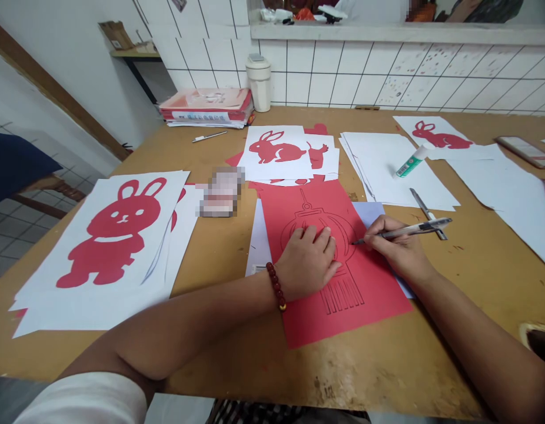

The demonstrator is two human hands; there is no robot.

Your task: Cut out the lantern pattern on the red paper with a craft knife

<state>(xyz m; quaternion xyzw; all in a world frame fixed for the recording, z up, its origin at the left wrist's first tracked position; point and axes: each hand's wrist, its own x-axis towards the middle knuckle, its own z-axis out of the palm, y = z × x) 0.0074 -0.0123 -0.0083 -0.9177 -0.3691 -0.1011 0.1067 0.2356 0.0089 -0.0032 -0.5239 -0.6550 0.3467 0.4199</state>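
Note:
A sheet of red paper (294, 321) lies in front of me, bearing a lantern drawn in dark outline with a fringed tassel. My left hand (308, 259) rests flat on it with fingers spread, covering part of the lantern; a red bead bracelet circles that wrist. My right hand (394, 244) grips a pen (416, 228), whose tip touches the paper at the lantern's right edge. Beneath the red sheet, a pale lavender sheet (259, 235) shows at its sides.
White sheets with red rabbits (122, 218) lie left, more rabbit papers (276, 150) behind. A blurred-out object (222, 192) lies between. To the right are white sheets (382, 156), a glue stick (412, 162), a utility knife (426, 212) and a phone (526, 151). A cup (259, 82) stands by the wall.

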